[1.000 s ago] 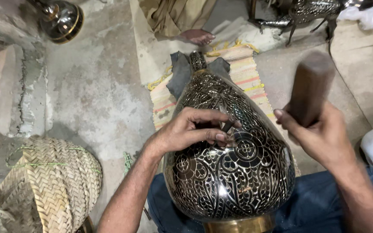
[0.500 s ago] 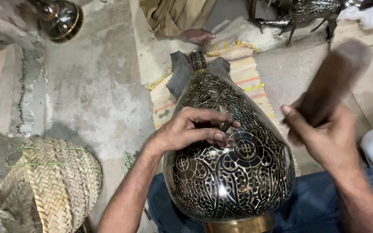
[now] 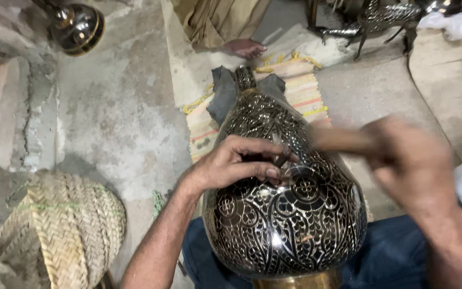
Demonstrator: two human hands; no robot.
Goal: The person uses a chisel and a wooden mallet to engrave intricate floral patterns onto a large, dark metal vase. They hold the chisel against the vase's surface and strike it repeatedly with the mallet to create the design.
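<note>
A large dark metal vase (image 3: pixel 284 214) with engraved silver floral patterns lies across my lap, its neck pointing away onto a dark cloth (image 3: pixel 221 93). My left hand (image 3: pixel 236 163) rests on the vase's upper side and pinches a small chisel (image 3: pixel 283 158) against the surface. My right hand (image 3: pixel 407 160), blurred by motion, grips a wooden mallet (image 3: pixel 338 140) whose head is down near the chisel's top.
A woven straw basket (image 3: pixel 54 230) sits at lower left. A striped mat (image 3: pixel 300 93) lies under the vase's neck. A round metal pot (image 3: pixel 76 27) is at top left, another person's bare foot (image 3: pixel 247 48) at top centre, a metal animal figure (image 3: pixel 380 21) at top right.
My right hand has swung the mallet down from its raised position toward the chisel. My left hand and the vase have stayed in place.
</note>
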